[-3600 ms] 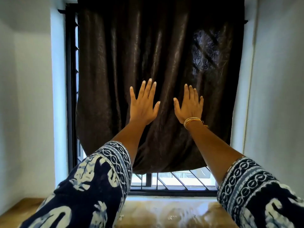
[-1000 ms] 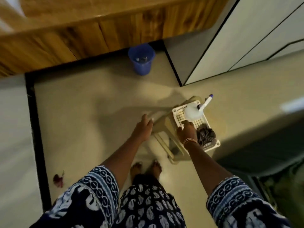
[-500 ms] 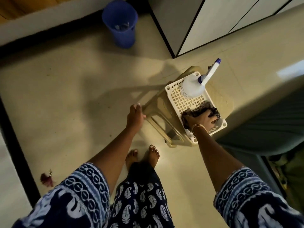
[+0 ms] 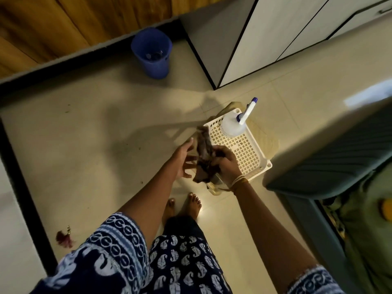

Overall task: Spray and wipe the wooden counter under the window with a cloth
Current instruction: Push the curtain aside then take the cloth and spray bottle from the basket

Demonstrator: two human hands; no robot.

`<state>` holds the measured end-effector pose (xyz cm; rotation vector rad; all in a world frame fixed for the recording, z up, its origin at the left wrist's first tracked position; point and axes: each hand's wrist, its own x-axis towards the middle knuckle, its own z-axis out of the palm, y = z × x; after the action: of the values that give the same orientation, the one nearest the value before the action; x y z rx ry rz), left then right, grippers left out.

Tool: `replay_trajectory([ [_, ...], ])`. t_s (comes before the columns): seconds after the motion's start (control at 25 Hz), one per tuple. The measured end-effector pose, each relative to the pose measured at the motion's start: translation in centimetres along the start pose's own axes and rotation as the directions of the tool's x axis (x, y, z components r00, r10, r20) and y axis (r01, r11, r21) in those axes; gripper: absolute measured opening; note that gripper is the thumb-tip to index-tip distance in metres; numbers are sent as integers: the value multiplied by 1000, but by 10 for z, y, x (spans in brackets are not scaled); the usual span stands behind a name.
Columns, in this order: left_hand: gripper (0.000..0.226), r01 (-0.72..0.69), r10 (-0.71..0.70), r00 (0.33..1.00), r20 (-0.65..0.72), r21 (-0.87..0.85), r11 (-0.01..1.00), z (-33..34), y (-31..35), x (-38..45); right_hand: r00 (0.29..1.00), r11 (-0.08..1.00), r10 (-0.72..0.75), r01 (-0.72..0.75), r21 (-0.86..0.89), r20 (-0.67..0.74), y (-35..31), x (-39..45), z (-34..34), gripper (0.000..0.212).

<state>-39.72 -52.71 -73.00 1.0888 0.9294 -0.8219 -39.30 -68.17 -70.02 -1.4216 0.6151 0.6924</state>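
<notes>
A dark brown cloth [image 4: 204, 154] hangs crumpled from my right hand [image 4: 228, 164], which grips it just left of a white slotted basket [image 4: 248, 152]. Beside the cloth, my left hand [image 4: 183, 160] has its fingers spread, touching or nearly touching the fabric. A white spray bottle [image 4: 234, 125] with a blue-tipped nozzle stands in the far corner of the basket. The basket rests on a beige plastic stool [image 4: 266, 140]. The wooden counter front [image 4: 63, 24] runs along the top left.
A blue bucket [image 4: 151, 53] stands on the floor by the counter base. White cabinet doors [image 4: 275, 32] fill the top right. A grey cushioned seat [image 4: 331, 158] is on the right. My bare feet [image 4: 184, 206] are below the stool. A small red object [image 4: 63, 239] lies lower left.
My right hand has lifted the cloth out of the basket and moved it left. My left hand has left the stool edge and come up beside the cloth.
</notes>
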Motion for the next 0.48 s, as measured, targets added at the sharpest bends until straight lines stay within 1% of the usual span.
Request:
replay_trajectory([
  [0.04,59,15,-11,999,48,-95,995,0,2,-4,996,998,34,-38,46,79,-4,-7,8,41],
  [0.08,62,19,-7,998,65,-183,983,-2,3,-7,990,996,63,-70,57,127,-8,-12,15,46],
  [0.12,64,7,9,998,62,-244,970,-5,2,-7,986,995,82,-88,36,142,-12,-15,19,48],
  [0.16,63,-12,27,998,50,-271,962,-7,0,-8,989,997,71,-69,-21,130,-16,-15,22,46],
  [0.2,61,-29,42,998,40,-282,959,-10,0,-8,995,994,23,-12,-110,94,-18,-11,23,42],
  [0.24,59,-46,55,998,25,-280,959,-12,-1,-5,998,972,-51,57,-230,33,-22,-5,22,36],
  [0.28,59,-60,65,998,9,-278,959,-14,-3,-1,992,935,-118,92,-342,-54,-25,5,18,31],
  [0.32,62,-73,73,997,-14,-276,958,-15,-4,4,973,909,-160,79,-409,-167,-29,18,11,31],
  [0.36,66,-82,74,997,-36,-280,956,-15,-5,9,940,909,-173,37,-416,-294,-33,33,2,37],
  [0.4,69,-87,73,996,-61,-288,954,-16,-6,15,899,919,-158,-18,-394,-409,-36,48,-8,49],
  [0.44,70,-92,70,994,-82,-297,950,-17,-7,22,858,917,-146,-69,-392,-492,-38,64,-19,63],
  [0.48,71,-94,66,993,-100,-302,949,-19,-9,30,831,904,-143,-112,-413,-537,-39,80,-28,76],
])
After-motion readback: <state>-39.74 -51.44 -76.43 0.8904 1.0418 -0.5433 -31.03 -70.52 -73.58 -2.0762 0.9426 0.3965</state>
